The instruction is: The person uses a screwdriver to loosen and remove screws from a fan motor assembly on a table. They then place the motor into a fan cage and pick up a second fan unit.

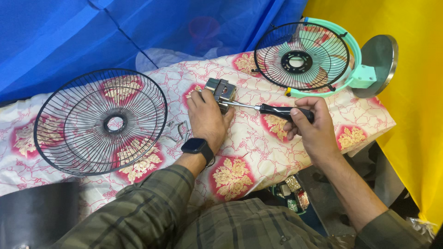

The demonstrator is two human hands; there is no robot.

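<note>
While the left hand (206,117) presses down on a small metal part (220,90), the right hand (314,125) holds a screwdriver (267,109) with its fingers wrapped tight around the black handle. The metal part is shiny and grey, shaped like a little box, and it sits on the flowery cloth (258,152) near the middle of the table. The thin silver tip of the screwdriver touches the side of the part. The left hand lies flat with its fingers on the part, pinning it rather than gripping all the way around. A black watch (197,146) is on that wrist.

To the left lies a big round black wire fan guard (100,121), flat on the cloth. To the upper right is a mint green fan (318,57) with its own wire guard and a round metal base (379,64). Blue cloth (92,32) hangs behind, and yellow cloth (415,115) hangs on the right. Nothing blocks the part except the left hand's own fingers.
</note>
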